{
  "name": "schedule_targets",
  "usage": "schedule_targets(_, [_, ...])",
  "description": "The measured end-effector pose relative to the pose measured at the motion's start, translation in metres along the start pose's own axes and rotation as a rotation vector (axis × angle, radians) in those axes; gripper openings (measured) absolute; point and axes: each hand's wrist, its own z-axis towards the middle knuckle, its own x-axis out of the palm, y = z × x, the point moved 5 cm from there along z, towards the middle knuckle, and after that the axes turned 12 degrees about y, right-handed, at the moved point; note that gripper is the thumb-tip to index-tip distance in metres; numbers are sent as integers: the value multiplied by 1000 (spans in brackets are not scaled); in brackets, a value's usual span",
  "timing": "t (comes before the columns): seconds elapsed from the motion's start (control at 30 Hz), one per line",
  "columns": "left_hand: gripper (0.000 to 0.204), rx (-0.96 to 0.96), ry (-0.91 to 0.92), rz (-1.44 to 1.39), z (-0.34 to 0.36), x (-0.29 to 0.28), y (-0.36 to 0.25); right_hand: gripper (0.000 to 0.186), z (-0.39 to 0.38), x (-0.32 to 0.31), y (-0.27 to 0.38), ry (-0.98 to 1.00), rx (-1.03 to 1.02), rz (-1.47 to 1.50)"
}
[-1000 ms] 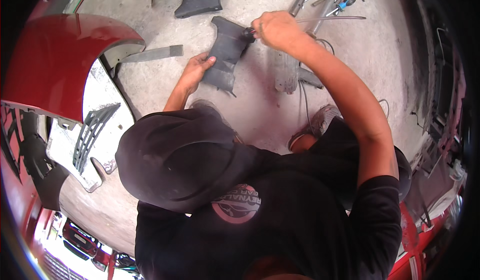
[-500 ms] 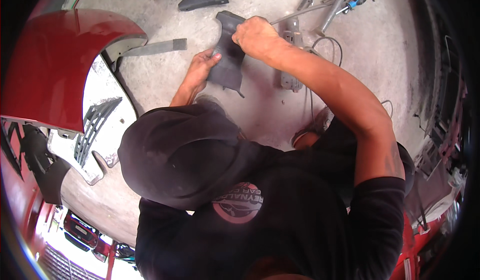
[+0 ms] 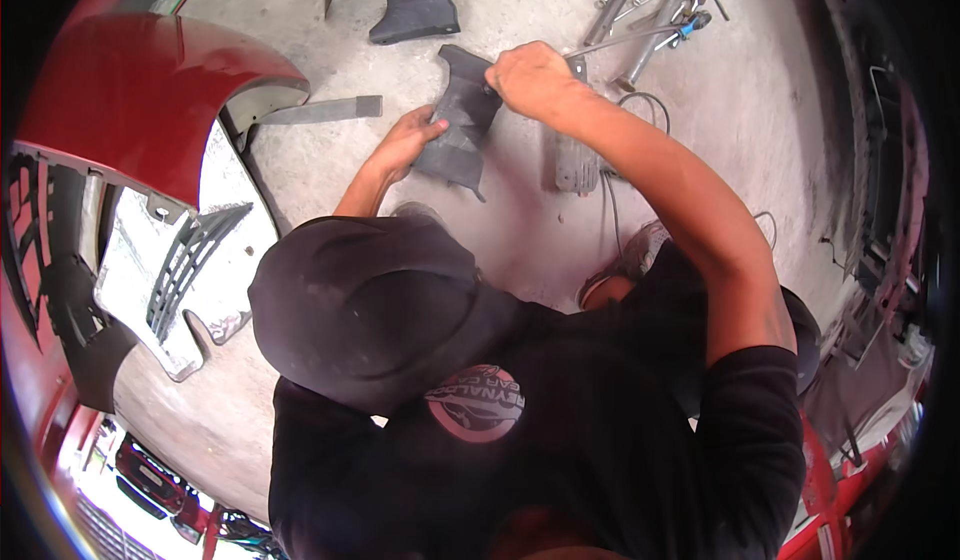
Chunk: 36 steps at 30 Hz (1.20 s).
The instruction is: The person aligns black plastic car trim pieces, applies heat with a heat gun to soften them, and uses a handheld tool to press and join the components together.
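Observation:
My left hand (image 3: 405, 143) grips the left edge of a dark grey plastic trim panel (image 3: 462, 130), thumb on its face. The panel is held above the concrete floor in front of me, its lower end tapering to a small tab. Closed in a fist, my right hand (image 3: 535, 78) is at the panel's upper right edge. A thin metal rod (image 3: 625, 42) runs out to the right from beside that fist. Whether the fist holds the rod is hidden, as are its fingertips. Beyond lies a second dark plastic panel (image 3: 418, 5) on the floor.
To the left stands a red body panel (image 3: 150, 100), with a white panel (image 3: 135, 270) and black slatted piece (image 3: 190, 260) below it. Metal bars (image 3: 660, 25) and hand tools lie at the far right. A grey perforated metal part (image 3: 575, 170) and a cable sit near my foot.
The whole view has shifted slightly. My right fist has moved a little to the right along the panel's upper edge, while my left hand keeps its hold on the panel.

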Motion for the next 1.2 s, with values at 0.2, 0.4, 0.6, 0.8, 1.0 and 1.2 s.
schedule_targets(0.2, [52,33,-9,41,0,2,-4,18,5,-4,-10,-30,31,97])
schedule_targets(0.4, [59,28,-70,-21,-6,11,0,18,13,-3,30,-46,-35,-89])
schedule_targets(0.6, [57,30,-58,74,-1,9,9,17,22,22,31,30,-35,-35])
schedule_targets(0.8, [45,79,-40,62,-19,7,-31,23,-23,2,-39,-179,121,400])
schedule_targets(1.0, [44,108,57,123,-36,-4,-64,35,-49,32,-134,-301,210,1035])
schedule_targets(1.2, [44,159,105,-23,-37,11,-86,42,-59,12,-104,-110,52,1531])
